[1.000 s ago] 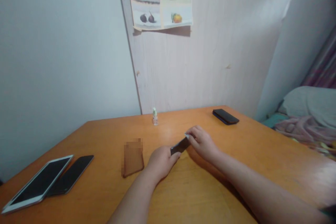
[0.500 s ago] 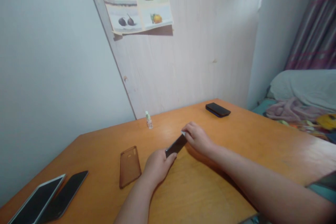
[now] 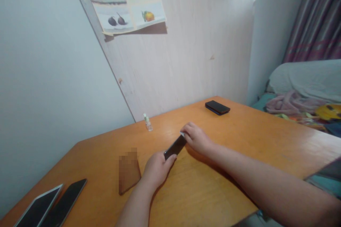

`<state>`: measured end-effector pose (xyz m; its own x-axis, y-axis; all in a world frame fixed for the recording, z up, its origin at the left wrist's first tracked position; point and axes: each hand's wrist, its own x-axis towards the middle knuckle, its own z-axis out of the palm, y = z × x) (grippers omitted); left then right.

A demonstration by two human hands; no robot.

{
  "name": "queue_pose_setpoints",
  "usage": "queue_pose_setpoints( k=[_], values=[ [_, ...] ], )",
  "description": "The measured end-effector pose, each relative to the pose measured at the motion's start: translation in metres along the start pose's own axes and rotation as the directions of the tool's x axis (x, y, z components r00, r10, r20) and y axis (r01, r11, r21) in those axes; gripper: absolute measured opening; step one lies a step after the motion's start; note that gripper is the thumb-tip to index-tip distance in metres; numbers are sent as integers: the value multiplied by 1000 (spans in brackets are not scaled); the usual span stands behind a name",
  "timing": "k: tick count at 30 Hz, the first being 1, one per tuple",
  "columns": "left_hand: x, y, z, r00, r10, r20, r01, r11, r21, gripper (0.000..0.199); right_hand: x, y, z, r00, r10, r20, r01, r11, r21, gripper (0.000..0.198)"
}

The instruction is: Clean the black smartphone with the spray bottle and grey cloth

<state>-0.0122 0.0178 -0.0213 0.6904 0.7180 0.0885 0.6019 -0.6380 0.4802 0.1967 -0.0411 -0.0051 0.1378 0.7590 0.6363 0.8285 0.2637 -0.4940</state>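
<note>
Now both hands (image 3: 176,152) on phone (image 3: 175,146)

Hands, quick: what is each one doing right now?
Left hand: closed on the near end of the dark phone.
Right hand: closed on the phone's far end, pinching something small and white there; what it is cannot be told.

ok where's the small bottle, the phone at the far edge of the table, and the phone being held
small bottle (image 3: 147,124): head view, on its clear body.
far phone (image 3: 217,107): head view, middle of its dark top face.
held phone (image 3: 175,146): head view, on the dark screen between the two hands.
</note>
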Motion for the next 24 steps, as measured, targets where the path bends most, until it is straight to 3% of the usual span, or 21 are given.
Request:
queue_pose_setpoints(
  k=[4,6,11,13,16,18,20,24],
  values=[
    [0,0,0,999,34,-1,-34,999,-35,42,-14,-31,10,976,-180,121,166,979,118,22],
    [-1,1,-1,999,34,2,-34,999,-34,40,-14,-34,13,966,-211,147,190,971,143,23],
    [-1,3,-1,1000,-30,4,30,1000,-8,46,2,0,2,1000,-9,26,8,1000,23,23],
    [0,1,-1,1000,-23,5,23,1000,-10,46,1,1,0,1000,6,9,-6,1000,1,23],
    [0,-2,1,1000,13,8,-13,1000,-26,43,-10,-20,8,988,-122,89,115,990,79,24],
    [1,-4,2,999,42,8,-41,998,-39,36,-17,-36,16,953,-244,181,219,965,147,25],
    [1,-5,3,998,55,4,-55,997,-58,32,-19,-41,20,935,-283,214,248,953,177,26],
    [2,-4,4,1000,9,-17,-10,995,-99,44,-4,-11,9,990,-94,102,84,991,101,26]
  ],
)
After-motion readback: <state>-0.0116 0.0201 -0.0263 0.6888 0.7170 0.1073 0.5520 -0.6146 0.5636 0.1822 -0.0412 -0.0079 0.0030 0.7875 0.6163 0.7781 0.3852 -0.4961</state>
